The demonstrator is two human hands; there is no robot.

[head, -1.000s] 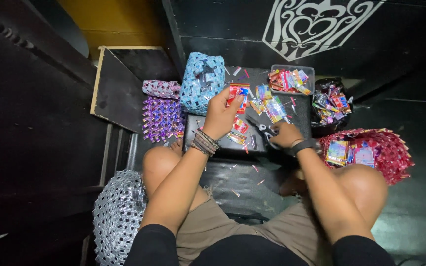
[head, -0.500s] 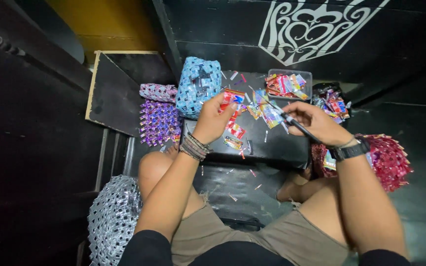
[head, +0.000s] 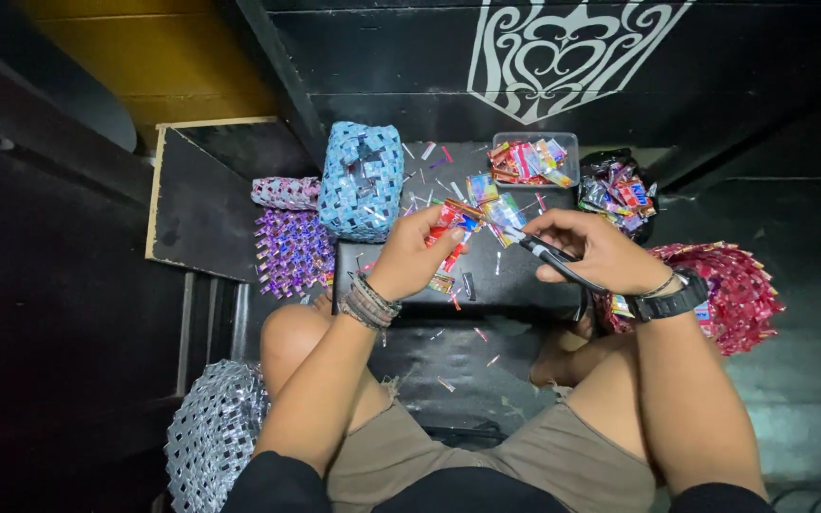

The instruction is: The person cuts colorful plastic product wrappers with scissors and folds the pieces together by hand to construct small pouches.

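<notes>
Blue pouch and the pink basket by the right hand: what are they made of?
Blue woven pouch: looks like folded glossy wrapper strips, foil or plastic film; it shows a checkered weave with shiny glints. Pink basket: seemingly the same folded-wrapper weave, with a zigzag rim and metallic sheen. The exact film type cannot be told from the head view.

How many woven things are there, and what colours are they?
Blue woven bag: 1
Purple woven pieces: 1
Pink-silver woven piece: 1
Silver woven piece: 1
Red woven basket: 1
Total: 5
</notes>
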